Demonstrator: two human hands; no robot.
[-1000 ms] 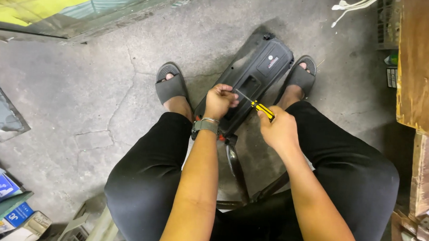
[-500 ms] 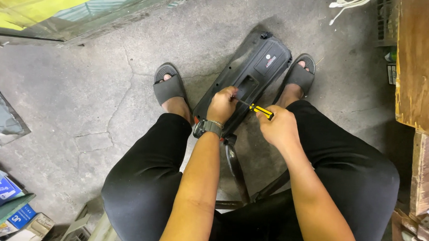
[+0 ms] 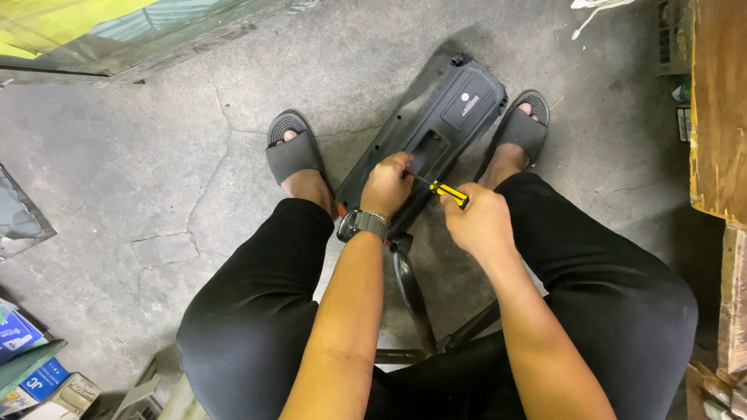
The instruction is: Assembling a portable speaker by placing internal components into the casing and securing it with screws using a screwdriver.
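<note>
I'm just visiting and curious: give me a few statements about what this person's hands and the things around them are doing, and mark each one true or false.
1. The right hand holds a screwdriver with a yellow and black handle. True.
2. The left hand rests on a dark plastic casing that stands on the concrete floor. True.
3. The person wears a watch on the right wrist. False: the watch is on the left wrist.
4. The person is barefoot. False: both feet wear dark sandals.
5. The casing lies flat on a wooden bench. False: it stands between the feet on the floor.
</note>
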